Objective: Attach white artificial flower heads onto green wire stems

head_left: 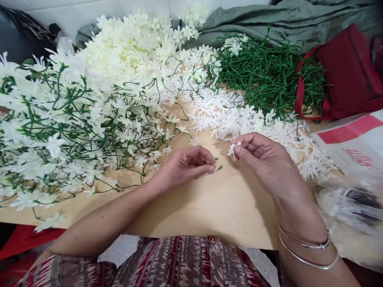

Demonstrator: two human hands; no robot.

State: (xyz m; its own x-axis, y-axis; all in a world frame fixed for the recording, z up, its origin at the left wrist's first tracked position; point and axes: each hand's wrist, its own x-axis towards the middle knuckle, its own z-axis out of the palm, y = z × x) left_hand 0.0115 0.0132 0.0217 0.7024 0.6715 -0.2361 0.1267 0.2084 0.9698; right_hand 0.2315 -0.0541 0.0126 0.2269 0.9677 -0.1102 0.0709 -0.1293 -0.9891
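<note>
My left hand point(191, 165) is closed in a pinch over the middle of the table. Short green tips of an artificial stem point(220, 168) poke out past its fingertips; the rest is hidden by the fingers. To its right, my right hand point(260, 159) pinches a small white artificial flower point(233, 150) between thumb and forefinger. A small gap separates the flower from the green tips. Just behind my right hand lies a spread of thin white flower pieces point(215, 109).
Finished-looking white flowers on green stems point(89, 119) cover the left side. Behind them rises a heap of creamy white petals point(128, 48). Green stems point(263, 71) are piled at the back right, beside a dark red bag point(350, 67). Plastic bags point(353, 203) lie at the right edge.
</note>
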